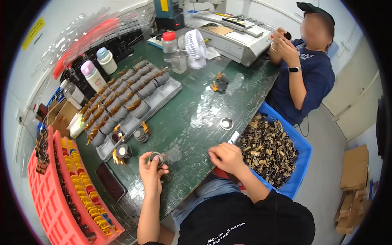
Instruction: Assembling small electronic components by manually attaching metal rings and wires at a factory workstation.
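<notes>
While the left hand [150, 168] grips a small round grey part [156, 157] in closed fingers just above the green surface [192, 110], the right hand [227, 157] rests curled at the surface's near edge beside the blue bin [304, 151] of dark clips; whether it holds anything I cannot tell. Just beyond the left hand lie stacked round parts [123, 151], then a grey tray [171, 90] of parts in rows, and a lone metal ring [226, 123] sits mid-surface. Farther off stand a white fan [195, 48] and a seated co-worker [304, 77] with both hands raised.
</notes>
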A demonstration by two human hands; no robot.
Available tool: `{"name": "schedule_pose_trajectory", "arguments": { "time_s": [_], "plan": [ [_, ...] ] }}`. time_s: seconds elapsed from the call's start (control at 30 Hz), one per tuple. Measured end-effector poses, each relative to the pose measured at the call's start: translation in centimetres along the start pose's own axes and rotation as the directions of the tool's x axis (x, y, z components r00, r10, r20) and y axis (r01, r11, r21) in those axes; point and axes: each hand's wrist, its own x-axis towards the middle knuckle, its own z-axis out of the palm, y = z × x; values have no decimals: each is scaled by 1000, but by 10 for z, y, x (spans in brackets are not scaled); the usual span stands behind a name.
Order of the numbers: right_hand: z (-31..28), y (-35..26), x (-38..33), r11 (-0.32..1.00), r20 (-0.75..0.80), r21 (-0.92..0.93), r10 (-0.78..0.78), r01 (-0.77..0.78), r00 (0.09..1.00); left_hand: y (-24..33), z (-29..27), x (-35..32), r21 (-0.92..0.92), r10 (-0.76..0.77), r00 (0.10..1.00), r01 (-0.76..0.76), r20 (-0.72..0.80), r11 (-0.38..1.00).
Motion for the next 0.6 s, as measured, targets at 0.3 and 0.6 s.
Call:
{"name": "schedule_pose_trajectory", "arguments": {
  "time_s": [0.3,0.6],
  "plan": [
    [-59,51,-37,914,-153,-156,353,-375,923,-1,1,-6,31,-20,1000,20,1,999],
    [-51,68,-49,804,-69,-250,542,-540,838,-2,-9,2,49,31,999,-30,-17,998]
  ]
}}
